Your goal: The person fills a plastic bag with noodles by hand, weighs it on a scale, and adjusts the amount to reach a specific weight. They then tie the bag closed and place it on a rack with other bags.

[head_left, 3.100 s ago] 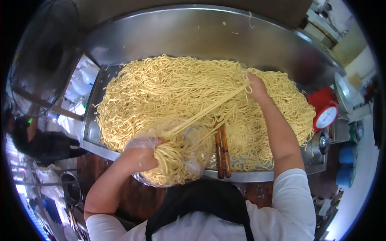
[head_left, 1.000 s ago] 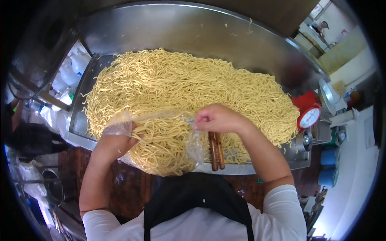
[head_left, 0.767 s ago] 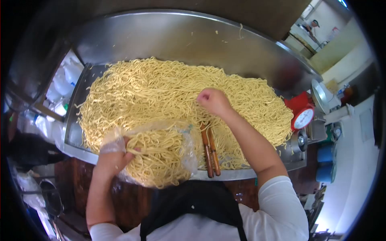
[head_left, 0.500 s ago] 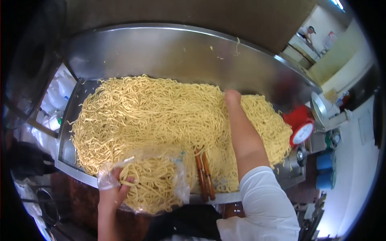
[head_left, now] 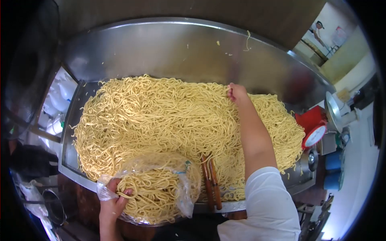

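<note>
A broad heap of yellow noodles (head_left: 161,108) fills the metal tray (head_left: 76,170). My left hand (head_left: 113,203) is closed on the rim of a clear plastic bag (head_left: 187,201), with thumb and fingertips at its mouth. Loose noodles fill the bag, which sits at the tray's front edge. My right hand (head_left: 237,92) reaches across to the back of the heap. Its fingers are curled in beside the noodles, and the palm is hidden. Two brown wooden sticks (head_left: 211,182) lie at the front edge, between the bag and my right arm.
A tall metal back panel (head_left: 161,50) rises behind the noodles, with a few strands stuck on it. To the right stands a red dial scale (head_left: 314,135) with a metal pan. Blue containers (head_left: 333,170) are farther right. A person (head_left: 319,32) is in the far background.
My right hand has lifted out of the noodles at the back, and its curled fingers now show. My left hand keeps hold of the bag. The view has shifted slightly.
</note>
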A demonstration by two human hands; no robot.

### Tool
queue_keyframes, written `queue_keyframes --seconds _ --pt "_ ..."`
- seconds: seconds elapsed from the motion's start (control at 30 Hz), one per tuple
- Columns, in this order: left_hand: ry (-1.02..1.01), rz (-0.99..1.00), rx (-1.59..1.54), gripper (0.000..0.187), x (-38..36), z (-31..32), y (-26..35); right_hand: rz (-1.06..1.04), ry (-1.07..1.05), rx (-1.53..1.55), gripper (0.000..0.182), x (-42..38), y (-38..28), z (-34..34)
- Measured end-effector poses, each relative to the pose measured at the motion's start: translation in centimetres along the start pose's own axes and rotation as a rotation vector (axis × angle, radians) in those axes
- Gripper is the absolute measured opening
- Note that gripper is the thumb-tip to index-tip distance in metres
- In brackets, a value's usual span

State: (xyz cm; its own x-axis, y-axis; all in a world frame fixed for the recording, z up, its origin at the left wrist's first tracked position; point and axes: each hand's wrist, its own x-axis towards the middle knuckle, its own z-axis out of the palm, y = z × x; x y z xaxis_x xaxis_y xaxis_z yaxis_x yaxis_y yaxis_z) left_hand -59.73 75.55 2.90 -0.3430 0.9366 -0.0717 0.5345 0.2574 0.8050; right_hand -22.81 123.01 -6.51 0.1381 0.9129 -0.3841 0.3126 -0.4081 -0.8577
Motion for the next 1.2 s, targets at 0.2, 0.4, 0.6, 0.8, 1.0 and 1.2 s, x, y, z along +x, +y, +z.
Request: queue_keyframes --seconds 0.2,0.4,0.6,0.8,1.0,1.2 --pt "-0.086 0.015 0.058 0.029 0.3 -0.6 0.4 -0.323 0.041 0.409 0.024 -10.5 -9.5 -6.9" --pt "-0.092 0.093 -0.021 0.028 1.1 -0.1 -1.5 -0.755 0.188 0.344 0.029 -25.5 -18.5 -18.2" --pt "-0.147 0.112 -0.119 0.027 2.1 0.1 -1.5 -0.754 0.497 -0.025 0.029 -39.1 -18.7 -27.6" --pt "-0.153 0.202 -0.058 0.028 2.3 -0.2 -1.2 -0.554 0.716 -0.329 0.029 -49.0 -9.6 -34.7" --pt "-0.04 0.224 0.075 0.032 3.2 1.4 -2.5 -0.149 0.442 -0.221 0.023 -57.8 10.7 -36.5" --pt "0.018 0.329 0.741 0.059 12.6 -1.5 -15.8 0.054 0.491 0.478 0.02 -63.0 31.2 -35.1"
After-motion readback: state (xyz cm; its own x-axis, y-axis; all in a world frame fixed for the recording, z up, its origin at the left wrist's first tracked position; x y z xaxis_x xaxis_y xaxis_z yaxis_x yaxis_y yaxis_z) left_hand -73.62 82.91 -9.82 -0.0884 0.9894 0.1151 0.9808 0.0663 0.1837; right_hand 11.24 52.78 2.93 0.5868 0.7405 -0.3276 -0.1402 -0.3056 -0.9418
